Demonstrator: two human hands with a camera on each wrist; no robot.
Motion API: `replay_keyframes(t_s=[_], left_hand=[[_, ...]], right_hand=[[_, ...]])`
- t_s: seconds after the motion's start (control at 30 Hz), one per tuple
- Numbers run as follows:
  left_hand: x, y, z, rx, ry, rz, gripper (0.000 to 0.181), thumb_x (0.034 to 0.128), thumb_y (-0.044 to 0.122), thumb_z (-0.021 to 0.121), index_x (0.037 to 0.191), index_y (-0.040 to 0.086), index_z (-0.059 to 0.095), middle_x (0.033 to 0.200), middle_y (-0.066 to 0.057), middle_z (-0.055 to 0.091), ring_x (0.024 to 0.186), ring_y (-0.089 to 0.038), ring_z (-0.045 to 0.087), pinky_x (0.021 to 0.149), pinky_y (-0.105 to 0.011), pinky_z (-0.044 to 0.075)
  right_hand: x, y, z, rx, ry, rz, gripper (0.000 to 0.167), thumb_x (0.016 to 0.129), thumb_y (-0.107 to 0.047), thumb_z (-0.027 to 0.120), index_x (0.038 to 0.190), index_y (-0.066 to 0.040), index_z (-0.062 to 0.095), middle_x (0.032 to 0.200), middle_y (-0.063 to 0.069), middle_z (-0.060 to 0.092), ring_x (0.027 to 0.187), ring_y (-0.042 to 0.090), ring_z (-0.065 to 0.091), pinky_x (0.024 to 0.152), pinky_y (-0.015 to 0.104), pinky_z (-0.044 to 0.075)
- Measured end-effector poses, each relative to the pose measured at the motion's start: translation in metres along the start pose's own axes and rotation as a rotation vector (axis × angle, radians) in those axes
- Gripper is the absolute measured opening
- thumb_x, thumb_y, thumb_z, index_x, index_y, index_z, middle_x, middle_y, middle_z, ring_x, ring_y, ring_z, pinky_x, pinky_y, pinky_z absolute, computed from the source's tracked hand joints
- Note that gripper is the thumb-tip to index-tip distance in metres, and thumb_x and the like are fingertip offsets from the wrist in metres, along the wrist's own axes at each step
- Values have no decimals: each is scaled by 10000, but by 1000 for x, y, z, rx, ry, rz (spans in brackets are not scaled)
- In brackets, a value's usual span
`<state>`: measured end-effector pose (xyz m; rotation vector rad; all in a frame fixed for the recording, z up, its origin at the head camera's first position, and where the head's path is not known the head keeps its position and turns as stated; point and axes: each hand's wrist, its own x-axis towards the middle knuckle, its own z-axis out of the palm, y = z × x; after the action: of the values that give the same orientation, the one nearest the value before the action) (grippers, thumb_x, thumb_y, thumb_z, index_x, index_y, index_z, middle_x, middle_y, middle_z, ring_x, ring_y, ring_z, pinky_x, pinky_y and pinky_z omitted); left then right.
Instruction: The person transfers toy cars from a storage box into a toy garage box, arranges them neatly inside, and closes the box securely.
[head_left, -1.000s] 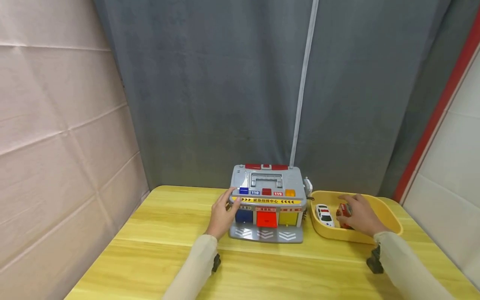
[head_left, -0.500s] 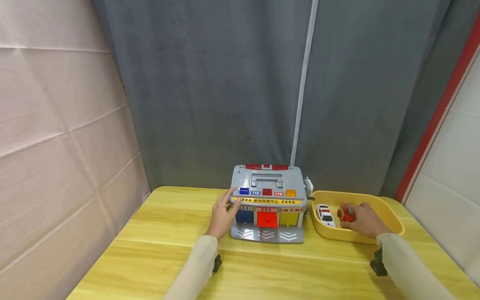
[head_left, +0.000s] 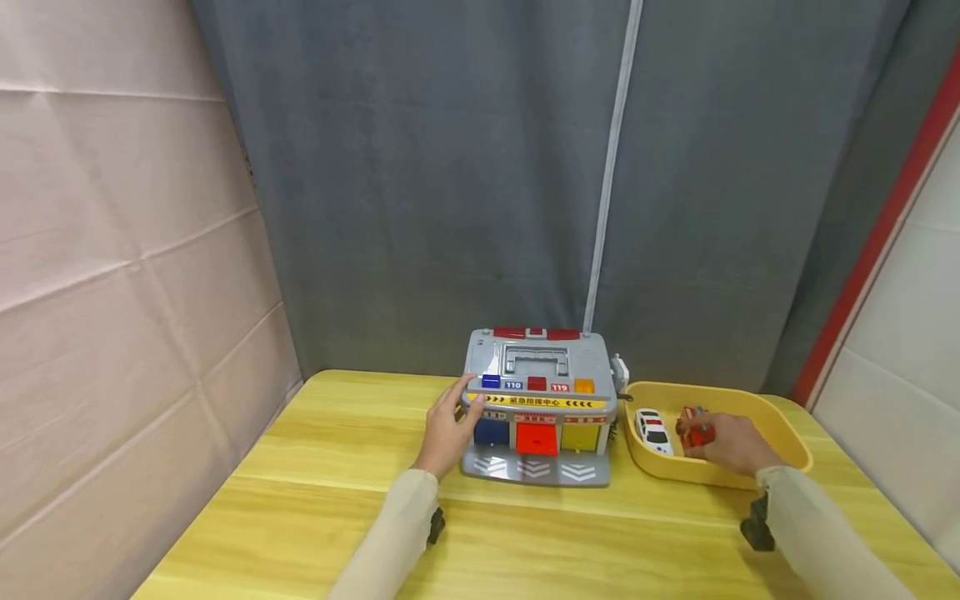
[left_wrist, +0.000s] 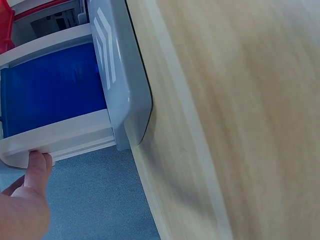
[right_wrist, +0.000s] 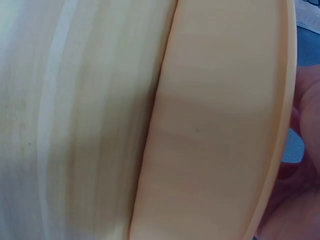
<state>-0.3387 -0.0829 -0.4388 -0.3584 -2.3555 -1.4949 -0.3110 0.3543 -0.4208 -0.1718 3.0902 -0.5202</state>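
Note:
A grey toy station [head_left: 536, 404] with blue, red and yellow doors stands on the table. At its left front corner rests my left hand [head_left: 448, 429], thumb on the front and fingers along the side. The left wrist view has fingertips of this hand [left_wrist: 30, 200] against the wall beside the blue door [left_wrist: 55, 85]. Inside the yellow tray [head_left: 690, 473], my right hand [head_left: 738, 443] grips a red toy vehicle [head_left: 697, 427], partly covered by the fingers. A white toy car [head_left: 654, 431] lies left of it. The right wrist view shows the hand [right_wrist: 305, 175] behind the tray wall [right_wrist: 215, 110].
The tray stands on the wooden table [head_left: 300, 533], just right of the station. A white part [head_left: 618, 372] juts from the station's right side. A grey curtain [head_left: 450, 208] hangs behind the table, with pale cloth [head_left: 112, 292] to the left.
My right hand has come down and its fingers have closed on the red vehicle, which is turned slightly. The left hand has stayed at the station's corner.

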Motion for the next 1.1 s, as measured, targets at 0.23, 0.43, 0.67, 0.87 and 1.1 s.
replay_keyframes(t_s=[0.23, 0.43, 0.67, 0.87, 1.1], left_hand=[[1, -2, 1, 9, -7, -4, 483, 1008, 437, 575, 1456, 265, 516, 1502, -105, 520, 1358, -329, 539, 1090, -455, 526], [1, -2, 2, 7, -4, -2, 483, 1006, 431, 580, 1456, 267, 516, 1502, -109, 520, 1356, -329, 540, 1087, -452, 529], [1, -3, 1, 6, 2, -4, 496, 1006, 441, 578, 1455, 239, 521, 1506, -106, 519, 1356, -335, 541, 1084, -472, 526], [1, -4, 1, 13, -7, -9, 501, 1008, 438, 575, 1463, 238, 512, 1507, -107, 514, 1360, -328, 536, 1087, -467, 526], [1, -4, 0, 21, -12, -20, 496, 1008, 452, 568, 1464, 267, 507, 1504, -95, 517, 1357, -314, 538, 1089, -458, 526]], right_hand=[[-1, 2, 1, -5, 47, 20, 516, 776, -320, 849, 1201, -58, 720, 1113, 335, 666, 933, 396, 623, 805, 553, 587], [-1, 1, 0, -15, 69, 15, 518, 769, -296, 843, 1209, -55, 715, 1081, 325, 675, 881, 354, 618, 746, 496, 578], [-2, -10, -9, -6, 60, -1, 512, 771, -272, 828, 1211, -40, 712, 1053, 286, 697, 870, 321, 623, 740, 478, 582], [-5, -16, -14, -23, 64, -7, 490, 780, -270, 820, 1201, -41, 716, 1074, 293, 699, 885, 340, 616, 777, 524, 573], [-7, -24, -21, -22, 82, -8, 480, 778, -276, 823, 1200, -70, 725, 1073, 276, 698, 857, 303, 607, 732, 449, 576]])
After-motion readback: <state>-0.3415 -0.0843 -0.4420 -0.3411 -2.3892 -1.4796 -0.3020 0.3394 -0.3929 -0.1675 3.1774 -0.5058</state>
